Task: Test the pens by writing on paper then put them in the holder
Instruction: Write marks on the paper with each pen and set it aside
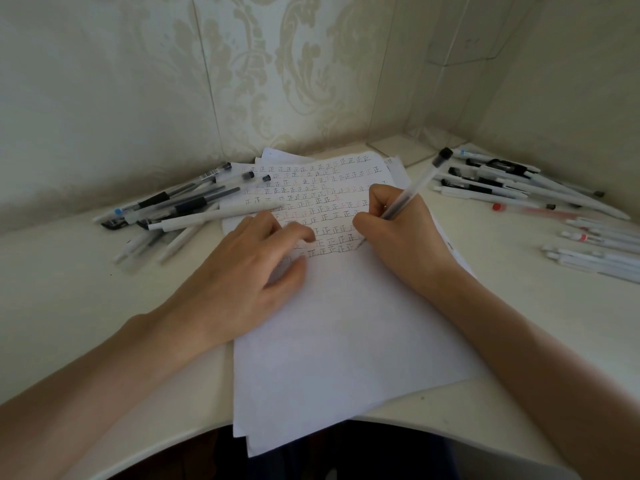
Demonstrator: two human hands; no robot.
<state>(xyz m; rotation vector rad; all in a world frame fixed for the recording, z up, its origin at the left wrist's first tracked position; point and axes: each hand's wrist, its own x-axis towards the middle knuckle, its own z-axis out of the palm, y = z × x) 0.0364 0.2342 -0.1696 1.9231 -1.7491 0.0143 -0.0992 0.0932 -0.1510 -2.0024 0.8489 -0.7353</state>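
A white sheet of paper [346, 323] lies in the middle of the desk, its upper half filled with rows of small written marks. My right hand [391, 230] grips a clear pen with a black cap end [420, 183], tip down on the paper at the end of the lowest written row. My left hand [249, 268] rests flat on the paper's left side, fingers spread over the marks. A pile of pens [180, 209] lies to the left of the paper. No holder is in view.
A second group of white and clear pens [512, 183] lies at the right back, with more pens [602, 251] along the right edge. More sheets lie under the top one. Patterned walls [242, 81] close the desk's corner. The curved front edge [433, 417] is near me.
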